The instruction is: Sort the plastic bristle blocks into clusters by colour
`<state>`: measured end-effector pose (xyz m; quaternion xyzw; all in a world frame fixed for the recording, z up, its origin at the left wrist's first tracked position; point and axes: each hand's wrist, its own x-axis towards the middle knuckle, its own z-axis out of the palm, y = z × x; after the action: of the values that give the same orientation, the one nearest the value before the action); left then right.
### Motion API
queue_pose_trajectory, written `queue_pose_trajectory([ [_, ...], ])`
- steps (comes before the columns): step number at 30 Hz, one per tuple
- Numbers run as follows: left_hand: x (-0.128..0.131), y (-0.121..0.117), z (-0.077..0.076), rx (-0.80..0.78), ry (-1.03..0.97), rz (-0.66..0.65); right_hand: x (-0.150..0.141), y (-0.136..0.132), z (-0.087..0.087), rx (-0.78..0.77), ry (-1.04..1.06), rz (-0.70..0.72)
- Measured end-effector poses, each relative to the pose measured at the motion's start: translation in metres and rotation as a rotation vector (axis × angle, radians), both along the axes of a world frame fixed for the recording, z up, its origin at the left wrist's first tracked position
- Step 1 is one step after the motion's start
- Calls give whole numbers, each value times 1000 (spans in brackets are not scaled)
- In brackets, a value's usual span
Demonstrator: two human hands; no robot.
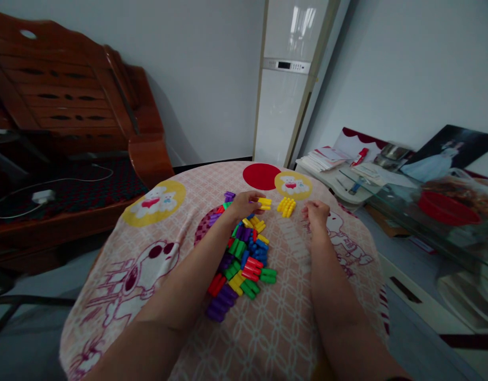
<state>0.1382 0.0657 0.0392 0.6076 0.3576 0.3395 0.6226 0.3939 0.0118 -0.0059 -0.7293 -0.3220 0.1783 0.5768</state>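
Left hand (247,205): fingers pinching a yellow plastic block (265,203). Right hand (317,213): loosely curled, contents can't tell. Ridged yellow plastic cluster (286,207) lies between hands, nearer left, long axis running roughly away from body.

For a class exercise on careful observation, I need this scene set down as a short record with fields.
Left hand: fingertip grip on a small yellow plastic piece
Right hand: fingers curled; contents unclear
Between hands: knobbly yellow plastic cluster
Beside left forearm: pile of purple, green, red, blue and yellow plastic blocks
Surface: pink patterned cloth
Behind, left: glossy brown wooden bench
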Motion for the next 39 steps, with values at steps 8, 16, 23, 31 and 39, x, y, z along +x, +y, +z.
queue_pose_trajectory([
  [8, 65, 34, -3, -18, 135, 14, 0, 0, -16, -75, 12, 10],
  [16, 87, 47, -26, 57, 255, 1, -4, -2, -12, -80, 13, 18],
  [23, 92, 61, -36, 231, 468, 62, -5, -1, -12, -85, 1, 22],
  [31, 92, 52, -29, 334, 528, 49, -6, -1, -12, -85, -9, 33],
  [39, 74, 48, -2, 333, 491, 20, -9, -2, -8, -88, 24, 56],
])
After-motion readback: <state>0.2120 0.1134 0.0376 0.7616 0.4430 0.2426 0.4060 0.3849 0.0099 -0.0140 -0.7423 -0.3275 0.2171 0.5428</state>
